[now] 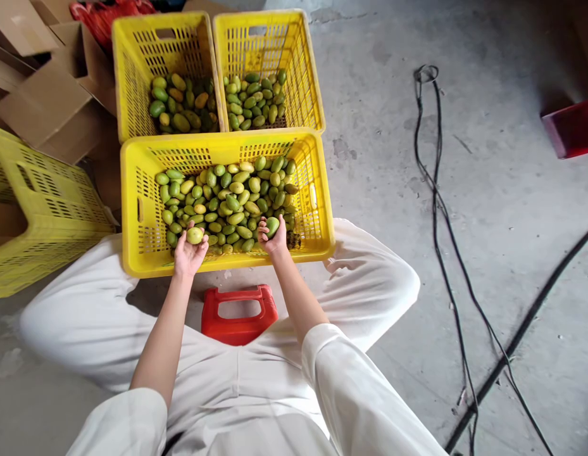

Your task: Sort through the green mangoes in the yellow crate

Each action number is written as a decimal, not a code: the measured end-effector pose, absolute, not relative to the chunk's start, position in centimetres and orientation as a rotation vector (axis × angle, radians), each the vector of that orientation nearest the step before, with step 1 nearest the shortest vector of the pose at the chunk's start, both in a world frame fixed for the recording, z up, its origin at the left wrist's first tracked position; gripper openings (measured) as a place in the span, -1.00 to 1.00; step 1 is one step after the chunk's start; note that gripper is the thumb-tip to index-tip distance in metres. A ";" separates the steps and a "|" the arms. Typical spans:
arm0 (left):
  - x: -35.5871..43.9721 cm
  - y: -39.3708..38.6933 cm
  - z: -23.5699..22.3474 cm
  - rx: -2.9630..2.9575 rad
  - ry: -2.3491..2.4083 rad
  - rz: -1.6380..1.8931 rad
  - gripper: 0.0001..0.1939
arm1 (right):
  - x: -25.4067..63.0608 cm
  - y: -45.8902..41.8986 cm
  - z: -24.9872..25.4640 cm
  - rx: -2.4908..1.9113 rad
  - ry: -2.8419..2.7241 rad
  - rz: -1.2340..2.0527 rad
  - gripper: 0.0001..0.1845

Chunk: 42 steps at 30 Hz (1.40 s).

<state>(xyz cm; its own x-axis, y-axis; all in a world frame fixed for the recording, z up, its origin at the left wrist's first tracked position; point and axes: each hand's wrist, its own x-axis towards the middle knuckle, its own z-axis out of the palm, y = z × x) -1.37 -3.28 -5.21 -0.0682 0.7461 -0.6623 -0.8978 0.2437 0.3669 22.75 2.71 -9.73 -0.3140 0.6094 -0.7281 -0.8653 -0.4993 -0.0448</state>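
Observation:
A large yellow crate in front of my knees holds several green and yellow mangoes. My left hand cups a yellowish mango over the crate's near edge, palm up. My right hand grips a green mango just above the fruit pile. Beyond this crate stand two more yellow crates: the far left crate holds larger mixed mangoes, the far right crate holds small green ones.
A red plastic stool shows between my legs. An overturned yellow crate and cardboard boxes lie to the left. Black cables run over the concrete floor on the right, with a red box at the far right.

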 end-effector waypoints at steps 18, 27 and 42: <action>-1.5 -3.2 -5.5 -0.270 0.865 1.405 -0.66 | 22.2 2.7 -10.6 -0.887 0.491 2.106 -0.42; -1.5 -3.2 -5.6 -0.256 0.874 1.404 -0.68 | 21.5 2.7 -9.1 -0.961 0.164 2.101 -0.28; -1.5 -3.2 -5.6 -0.257 0.895 1.399 -0.69 | 21.9 2.4 -9.2 -0.836 0.146 1.817 -0.90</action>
<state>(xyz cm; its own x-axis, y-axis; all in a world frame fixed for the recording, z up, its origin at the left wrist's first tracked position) -1.46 -3.16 -5.57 -0.0831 0.7371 -0.6707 -0.9180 0.2053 0.3394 21.85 2.40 -9.16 -0.1739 0.7789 -0.6025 -0.8651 -0.4132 -0.2844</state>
